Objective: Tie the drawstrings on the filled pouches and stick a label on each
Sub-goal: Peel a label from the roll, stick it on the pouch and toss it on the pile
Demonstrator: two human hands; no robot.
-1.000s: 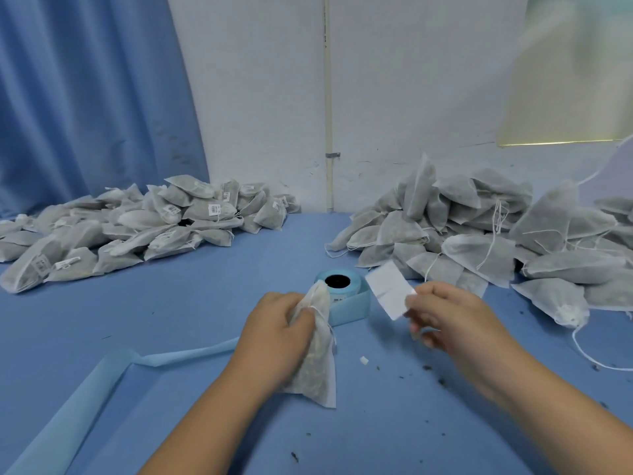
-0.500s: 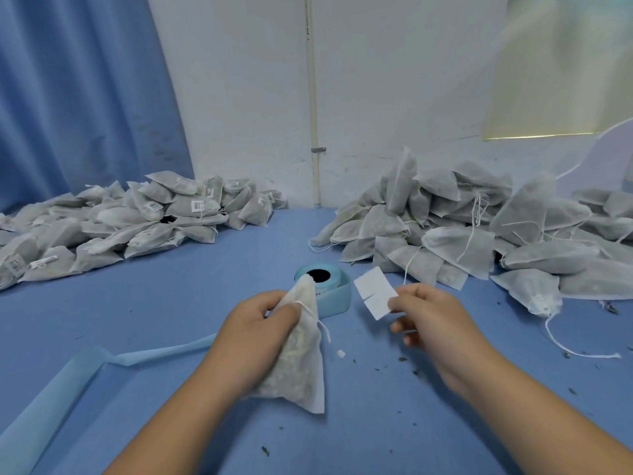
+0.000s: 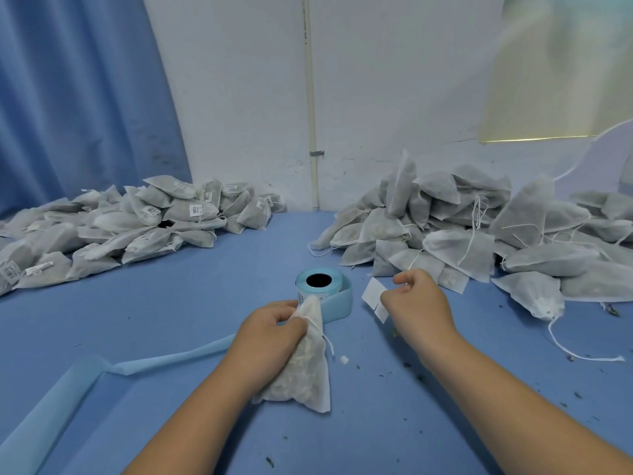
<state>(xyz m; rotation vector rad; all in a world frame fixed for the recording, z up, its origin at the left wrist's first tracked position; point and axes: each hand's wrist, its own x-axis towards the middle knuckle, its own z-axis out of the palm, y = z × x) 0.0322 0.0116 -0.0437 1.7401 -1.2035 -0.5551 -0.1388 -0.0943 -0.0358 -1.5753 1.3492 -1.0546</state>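
My left hand (image 3: pixel 270 332) grips a filled white mesh pouch (image 3: pixel 305 371) by its gathered neck, its bottom resting on the blue table. A short drawstring end hangs from the neck. My right hand (image 3: pixel 416 303) pinches a white label (image 3: pixel 375 298) just right of the pouch, apart from it. Behind the pouch stands a light-blue roll of labels (image 3: pixel 318 282) in a light-blue holder (image 3: pixel 339 303).
A heap of labelled pouches (image 3: pixel 130 224) lies at the back left, and a bigger heap of pouches with loose drawstrings (image 3: pixel 479 234) at the back right. A strip of blue backing paper (image 3: pixel 161 361) trails leftward from the holder. Small crumbs dot the blue table (image 3: pixel 376 423).
The label in my right hand has tilted and dropped a little nearer the table. My left hand keeps its grip on the pouch. The camera has shifted slightly.
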